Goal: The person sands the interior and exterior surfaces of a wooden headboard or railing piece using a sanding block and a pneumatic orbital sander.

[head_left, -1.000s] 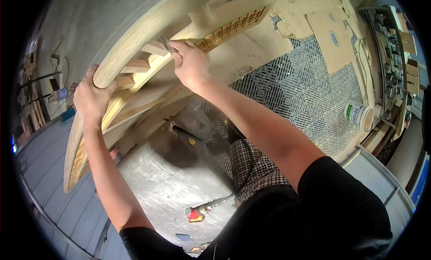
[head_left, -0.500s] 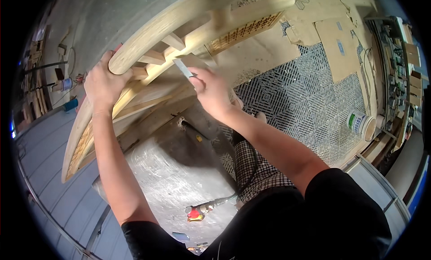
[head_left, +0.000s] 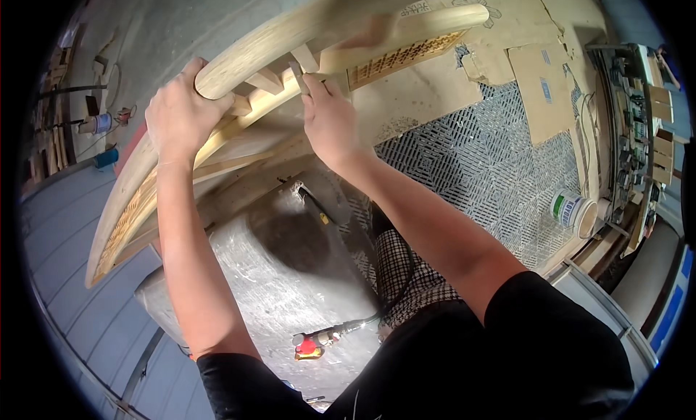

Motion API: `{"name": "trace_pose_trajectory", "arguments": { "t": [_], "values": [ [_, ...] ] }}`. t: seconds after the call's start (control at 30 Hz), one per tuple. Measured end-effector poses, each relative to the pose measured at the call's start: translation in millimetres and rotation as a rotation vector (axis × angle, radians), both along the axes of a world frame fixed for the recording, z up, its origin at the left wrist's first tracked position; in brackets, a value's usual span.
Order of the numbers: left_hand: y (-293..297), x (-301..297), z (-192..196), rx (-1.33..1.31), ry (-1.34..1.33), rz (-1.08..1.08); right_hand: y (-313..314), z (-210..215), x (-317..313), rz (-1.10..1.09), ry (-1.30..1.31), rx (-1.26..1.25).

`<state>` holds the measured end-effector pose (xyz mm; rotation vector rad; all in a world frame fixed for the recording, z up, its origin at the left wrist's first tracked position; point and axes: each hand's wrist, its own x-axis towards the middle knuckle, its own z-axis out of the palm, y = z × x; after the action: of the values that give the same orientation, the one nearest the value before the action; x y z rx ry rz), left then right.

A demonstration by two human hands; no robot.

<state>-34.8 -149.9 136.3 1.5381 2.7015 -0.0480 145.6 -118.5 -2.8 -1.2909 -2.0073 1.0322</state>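
A curved, pale wooden frame slants across the upper left, its two long rounded rails joined by short crosspieces. A carved or woven lattice panel fills part of it at the upper right. My left hand is wrapped round the rounded end of the nearer rail. In my right hand, a thin, flat grey strip is pinched and lies against the frame beside a crosspiece. Whether the strip is a scraper or folded abrasive, I cannot tell.
Below the frame is a scuffed grey bench surface with a red-and-yellow air tool and hose. Perforated dark matting and cardboard cover the floor. A white bucket stands at the right, near a crowded shelf.
My right hand has moved up and slightly left with the grey strip, closer in against the crosspieces. The frame and my left hand appear shifted slightly up and right in view.
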Motion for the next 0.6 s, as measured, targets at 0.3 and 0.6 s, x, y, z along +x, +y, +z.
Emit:
{"name": "trace_pose_trajectory", "arguments": {
  "t": [0.3, 0.6],
  "values": [
    [-4, 2, -2, 0.034, 0.044, -0.027, 2, -4, -8, 0.178, -0.052, 0.113],
    [-6, 1, -2, 0.027, 0.027, -0.009, 6, -7, -2, 0.154, -0.157, 0.098]
  ]
}}
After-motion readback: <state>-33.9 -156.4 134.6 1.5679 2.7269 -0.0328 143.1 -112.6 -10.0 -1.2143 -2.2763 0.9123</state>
